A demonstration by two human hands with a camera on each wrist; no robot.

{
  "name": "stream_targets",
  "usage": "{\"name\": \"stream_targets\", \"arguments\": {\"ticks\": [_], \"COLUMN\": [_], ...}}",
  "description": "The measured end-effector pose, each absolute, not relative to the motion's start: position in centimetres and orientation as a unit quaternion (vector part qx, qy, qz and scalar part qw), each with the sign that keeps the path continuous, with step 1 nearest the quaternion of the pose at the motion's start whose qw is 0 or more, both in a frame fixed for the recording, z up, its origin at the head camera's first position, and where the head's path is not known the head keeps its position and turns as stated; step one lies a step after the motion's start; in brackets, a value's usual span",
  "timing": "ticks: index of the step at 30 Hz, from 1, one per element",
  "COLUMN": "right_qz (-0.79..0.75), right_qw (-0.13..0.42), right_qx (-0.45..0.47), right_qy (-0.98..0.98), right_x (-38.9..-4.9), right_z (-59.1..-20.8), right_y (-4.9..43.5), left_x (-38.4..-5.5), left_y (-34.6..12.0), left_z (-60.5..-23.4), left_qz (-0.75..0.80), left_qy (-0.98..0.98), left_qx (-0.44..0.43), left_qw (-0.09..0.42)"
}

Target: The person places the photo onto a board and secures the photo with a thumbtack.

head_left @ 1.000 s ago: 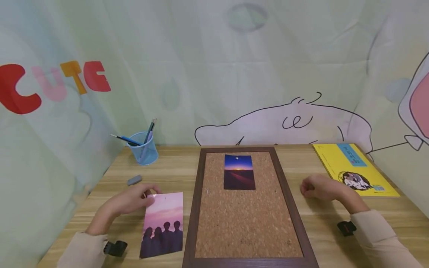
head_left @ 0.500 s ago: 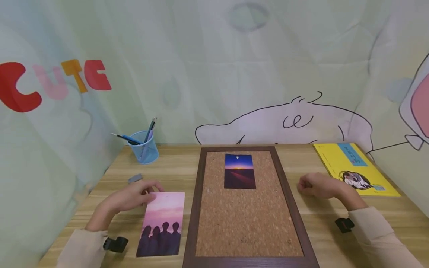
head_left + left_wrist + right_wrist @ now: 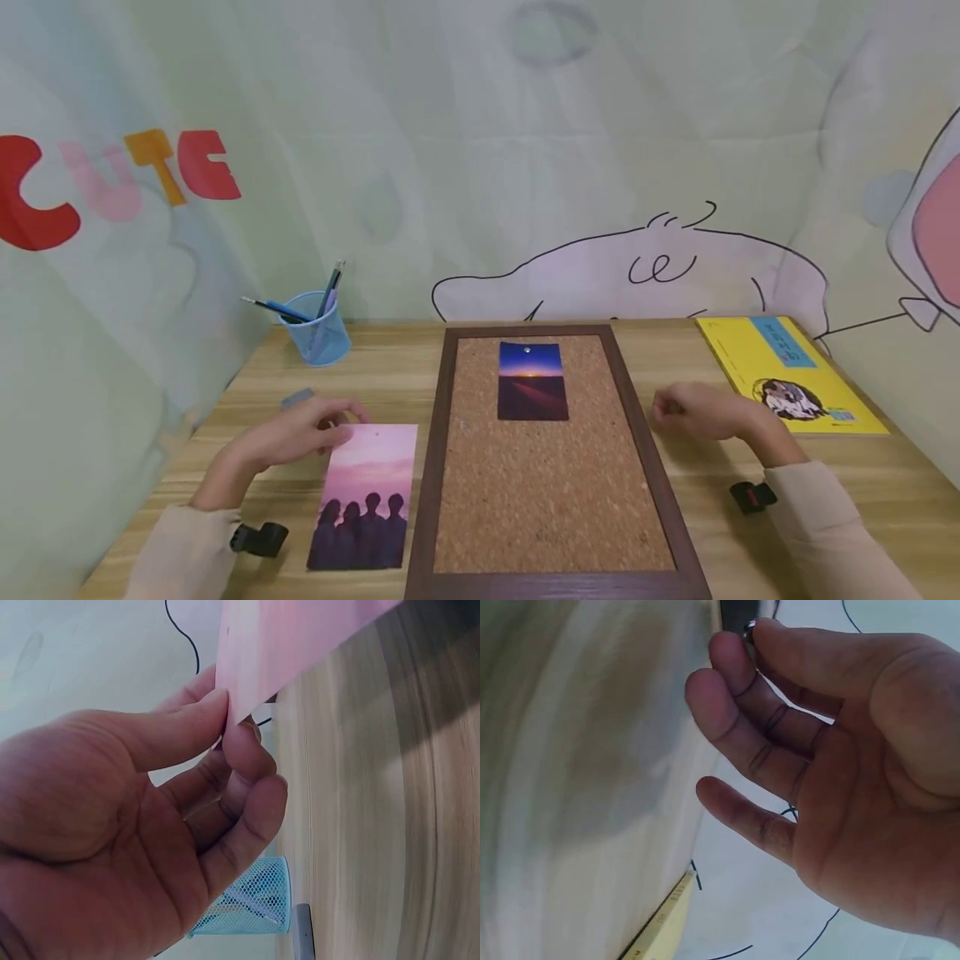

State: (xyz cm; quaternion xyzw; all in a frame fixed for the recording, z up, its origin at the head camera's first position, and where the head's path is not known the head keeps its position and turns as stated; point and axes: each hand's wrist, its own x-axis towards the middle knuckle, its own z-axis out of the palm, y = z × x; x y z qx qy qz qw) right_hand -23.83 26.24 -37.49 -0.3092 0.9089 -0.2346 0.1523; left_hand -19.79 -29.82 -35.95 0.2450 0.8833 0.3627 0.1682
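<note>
1. With the left hand (image 3: 300,433), pinching the far left corner of the pink photo (image 3: 365,497) between thumb and fingers; clearly nearer to it than the right hand (image 3: 701,411).
2. Held left of the cork board (image 3: 551,500), just beside its left edge, raised off the desk (image 3: 382,362) at the pinched corner; impossible to tell about contact at the near edge.
3. Running lengthwise from near to far, almost parallel to the board's long axis and to the dark sunset photo (image 3: 533,387) at its far end.
4. With the right hand, just beyond the board's right edge, pinching a small shiny thing (image 3: 749,631), probably a pin; well apart from the pink photo, with the board's full width between.
</note>
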Motion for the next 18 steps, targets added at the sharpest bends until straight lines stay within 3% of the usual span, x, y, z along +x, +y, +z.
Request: {"name": "stream_targets", "arguments": {"ticks": [18], "right_qz": [-0.271], "right_qw": [0.173], "right_qx": [-0.312], "right_qy": [0.894], "right_x": [-24.6], "right_z": [-35.3], "right_y": [24.1], "left_x": [-20.5], "left_y": [-28.6], "left_z": [-35.1], "left_qz": [0.367], "left_qy": [0.883], "left_qx": [0.238], "left_qw": [0.171]}}
